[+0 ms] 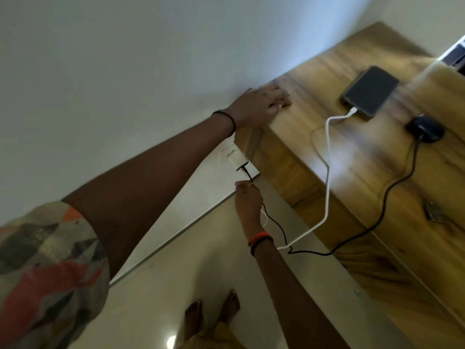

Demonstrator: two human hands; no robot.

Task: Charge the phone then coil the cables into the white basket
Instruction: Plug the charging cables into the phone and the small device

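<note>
Plainly, left hand [261, 104] flat on cabinet [297, 137], right hand [247, 199] pinching black cable [387, 195]

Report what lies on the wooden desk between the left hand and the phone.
Bare wooden desk top separates the left hand from the dark rectangular phone, per the head view.

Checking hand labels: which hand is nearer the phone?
Left. The left hand rests on the table corner, same surface as the phone. The right hand is lower, by the wall socket, pinching the cables.
</note>
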